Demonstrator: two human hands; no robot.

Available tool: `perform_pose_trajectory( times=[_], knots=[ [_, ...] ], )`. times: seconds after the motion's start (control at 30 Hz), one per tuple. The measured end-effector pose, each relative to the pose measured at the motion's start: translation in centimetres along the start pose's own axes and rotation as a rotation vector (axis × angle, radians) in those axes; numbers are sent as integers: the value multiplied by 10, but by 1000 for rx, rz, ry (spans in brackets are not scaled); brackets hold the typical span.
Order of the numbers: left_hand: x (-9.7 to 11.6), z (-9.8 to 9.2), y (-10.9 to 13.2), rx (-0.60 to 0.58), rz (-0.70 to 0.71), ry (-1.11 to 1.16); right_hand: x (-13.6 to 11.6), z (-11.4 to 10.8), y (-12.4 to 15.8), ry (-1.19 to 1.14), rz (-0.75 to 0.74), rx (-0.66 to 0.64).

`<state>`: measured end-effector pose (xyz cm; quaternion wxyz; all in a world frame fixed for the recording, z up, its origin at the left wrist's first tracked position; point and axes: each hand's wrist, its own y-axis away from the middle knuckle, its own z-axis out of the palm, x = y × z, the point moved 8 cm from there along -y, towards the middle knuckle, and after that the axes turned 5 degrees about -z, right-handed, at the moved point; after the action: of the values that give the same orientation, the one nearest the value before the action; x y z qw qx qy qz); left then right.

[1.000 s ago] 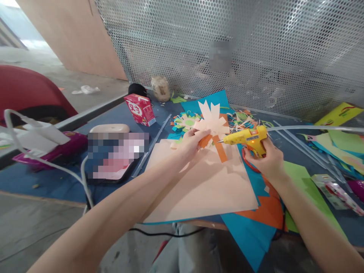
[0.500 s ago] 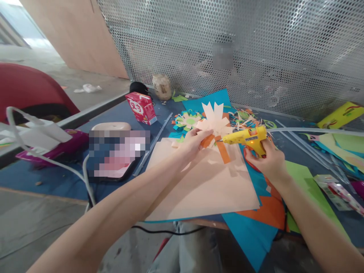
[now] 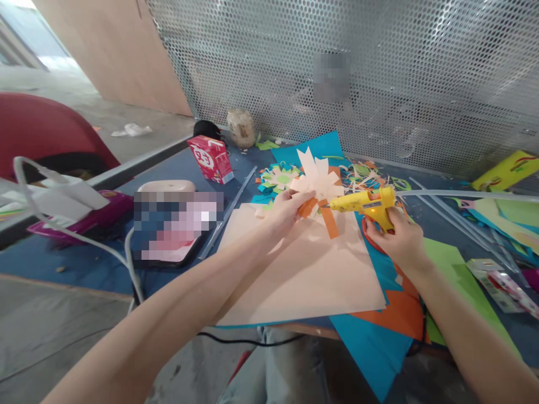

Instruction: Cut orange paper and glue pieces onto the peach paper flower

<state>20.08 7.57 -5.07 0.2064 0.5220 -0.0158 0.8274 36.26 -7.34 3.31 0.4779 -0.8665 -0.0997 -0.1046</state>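
Observation:
My left hand (image 3: 287,210) pinches a peach paper flower (image 3: 316,175) with pointed petals and orange strips (image 3: 329,221) hanging from it, held just above a large peach sheet (image 3: 303,275). My right hand (image 3: 396,238) is wrapped round the handle of a yellow hot glue gun (image 3: 365,204). Its nozzle points left and nearly touches the flower's base next to my left fingertips. A clear glue stick (image 3: 463,194) sticks out of the gun's back toward the right.
Blue, orange and green paper sheets (image 3: 370,348) lie under the peach one. Paper scraps and another flower (image 3: 280,178) sit behind. A red carton (image 3: 210,159), a pixelated device (image 3: 177,224), white cable (image 3: 76,238), glue sticks (image 3: 229,210) and a perforated metal wall (image 3: 379,78) surround.
The paper flower has turned slightly in my left hand and the glue gun nozzle stays at its base. Both hands have barely shifted.

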Motion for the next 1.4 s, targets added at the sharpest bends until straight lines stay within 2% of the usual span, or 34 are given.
perform_pose_trajectory(
  times=[0.3, 0.6, 0.83, 1.03, 1.27, 1.4],
  knots=[
    [4, 2, 3, -14, 26, 22, -3, -3, -3, 20, -50, 13],
    [3, -8, -2, 63, 41, -14, -2, -3, -3, 7, -35, 2],
    [3, -7, 0, 58, 29, -58, -5, -4, -4, 7, -70, 10],
    [4, 0, 3, 4, 22, -57, -6, -3, -3, -6, -80, 6],
    [3, 2, 1, -25, 66, -56, -10, -5, -4, -25, -124, 23],
    [3, 1, 1, -29, 73, -47, -10, -2, -5, -61, -98, -54]
  ],
)
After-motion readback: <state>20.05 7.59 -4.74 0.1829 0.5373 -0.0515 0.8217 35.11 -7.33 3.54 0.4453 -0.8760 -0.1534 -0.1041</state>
